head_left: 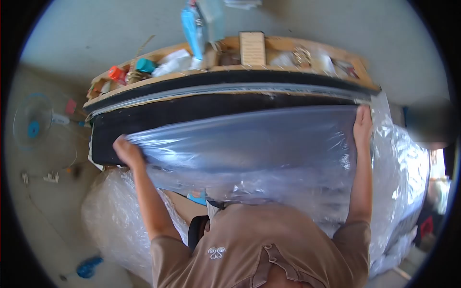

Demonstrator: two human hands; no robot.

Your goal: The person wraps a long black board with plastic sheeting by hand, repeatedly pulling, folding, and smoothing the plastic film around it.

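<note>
While outstretched, both hands (128, 151) (363, 124) wide apart.

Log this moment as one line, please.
left hand: grips film | right hand: grips film | film: spans between hands, partly over black surface

A wooden shelf (278, 42) runs along the back, holding an orange-red cap (115, 73) near its left end, a teal object (145, 66) beside it, crumpled white plastic (174, 62) and a pale upright card (252, 48). At far left is a fan (33, 127) with a blue hub; well below it lies a blue bundle (89, 267).
</note>
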